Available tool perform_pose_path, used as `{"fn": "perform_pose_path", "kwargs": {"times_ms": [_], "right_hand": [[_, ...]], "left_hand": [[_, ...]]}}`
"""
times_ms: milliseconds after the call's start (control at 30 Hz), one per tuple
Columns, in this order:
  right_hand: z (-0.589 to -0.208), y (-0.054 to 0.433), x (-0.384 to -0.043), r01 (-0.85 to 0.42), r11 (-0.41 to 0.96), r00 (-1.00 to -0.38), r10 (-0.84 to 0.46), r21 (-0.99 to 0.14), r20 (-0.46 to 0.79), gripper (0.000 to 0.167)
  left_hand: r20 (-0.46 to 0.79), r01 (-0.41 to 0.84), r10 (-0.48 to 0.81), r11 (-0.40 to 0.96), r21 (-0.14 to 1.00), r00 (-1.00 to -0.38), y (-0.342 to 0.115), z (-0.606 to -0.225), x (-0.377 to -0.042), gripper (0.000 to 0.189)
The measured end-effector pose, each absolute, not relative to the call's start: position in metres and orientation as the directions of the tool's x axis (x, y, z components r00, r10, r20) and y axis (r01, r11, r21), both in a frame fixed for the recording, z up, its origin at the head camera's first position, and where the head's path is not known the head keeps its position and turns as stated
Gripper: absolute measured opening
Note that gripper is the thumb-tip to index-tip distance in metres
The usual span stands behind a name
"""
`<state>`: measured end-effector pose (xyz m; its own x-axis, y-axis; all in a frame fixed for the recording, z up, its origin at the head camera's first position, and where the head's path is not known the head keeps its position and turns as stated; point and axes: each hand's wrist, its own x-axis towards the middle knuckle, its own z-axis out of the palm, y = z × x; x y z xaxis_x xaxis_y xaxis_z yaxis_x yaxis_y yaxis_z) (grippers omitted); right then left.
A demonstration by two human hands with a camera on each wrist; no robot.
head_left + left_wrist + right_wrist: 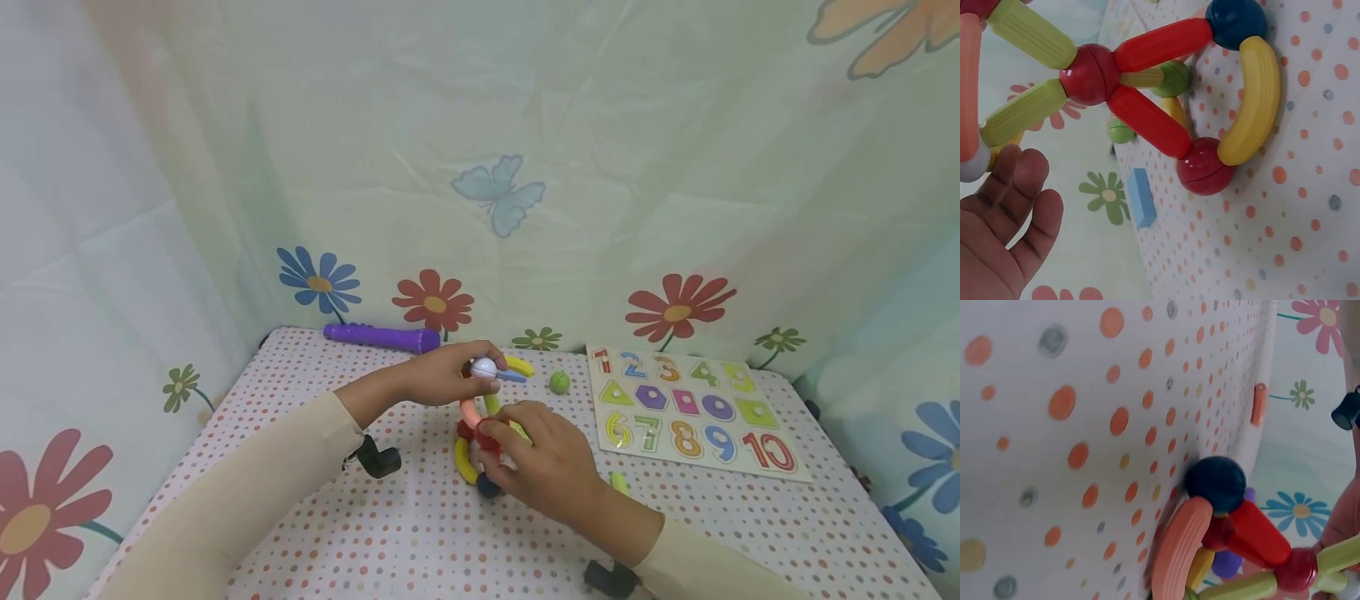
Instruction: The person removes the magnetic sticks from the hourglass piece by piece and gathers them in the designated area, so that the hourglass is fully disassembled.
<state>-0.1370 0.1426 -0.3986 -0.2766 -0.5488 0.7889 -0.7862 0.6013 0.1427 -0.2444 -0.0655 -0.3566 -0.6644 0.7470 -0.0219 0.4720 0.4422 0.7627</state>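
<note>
A toy frame of coloured rods and balls stands on the dotted table. My left hand (453,373) pinches the white ball (483,367) at its top, thumb and fingers around it. At the middle red ball (1091,74), my right hand (551,458) grips the frame with thumb and fingertips. Red rods (1150,122) run from that ball to a dark blue ball (1236,24) and a lower red ball (1205,166), which a curved yellow rod (1255,100) joins. A curved orange rod (1180,550) shows low in the right wrist view, where my right hand is hidden.
A purple toy microphone (382,335) lies at the back left. The number puzzle board (648,379) lies at the right, with a loose green ball (559,382) to its left. A light green rod (619,483) lies beside my right wrist. Cloth with flowers hangs behind the table.
</note>
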Motion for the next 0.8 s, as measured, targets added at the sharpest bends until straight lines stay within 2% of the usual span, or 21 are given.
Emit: {"fn": "perform_pose_path", "kwargs": {"times_ms": [133,300,400,567,667,800], "right_hand": [[-0.397,0.151,-0.137,-0.773,0.623,-0.301,-0.526,0.119,0.795,0.027],[-0.398,0.165,-0.137,-0.746,0.663,-0.361,-0.482,0.063,0.798,0.033],[-0.400,0.174,-0.138,-0.724,0.690,-0.416,-0.446,0.008,0.792,0.034],[-0.402,0.186,-0.140,-0.652,0.752,-0.551,-0.385,-0.094,0.740,0.037],[-0.403,0.190,-0.142,-0.621,0.773,-0.592,-0.358,-0.126,0.721,0.040],[-0.403,0.193,-0.145,-0.594,0.793,-0.618,-0.338,-0.140,0.710,0.041]], "left_hand": [[-0.007,0.465,0.739,0.432,0.773,-0.674,-0.070,-0.359,-0.243,0.032],[0.008,0.446,0.742,0.394,0.804,-0.670,-0.077,-0.362,-0.240,0.044],[0.002,0.429,0.734,0.395,0.813,-0.679,-0.081,-0.365,-0.238,0.048],[-0.005,0.404,0.712,0.404,0.821,-0.702,-0.085,-0.369,-0.233,0.045],[-0.001,0.391,0.706,0.394,0.832,-0.709,-0.087,-0.371,-0.230,0.043],[0.005,0.379,0.695,0.386,0.841,-0.719,-0.089,-0.373,-0.227,0.045]]}}
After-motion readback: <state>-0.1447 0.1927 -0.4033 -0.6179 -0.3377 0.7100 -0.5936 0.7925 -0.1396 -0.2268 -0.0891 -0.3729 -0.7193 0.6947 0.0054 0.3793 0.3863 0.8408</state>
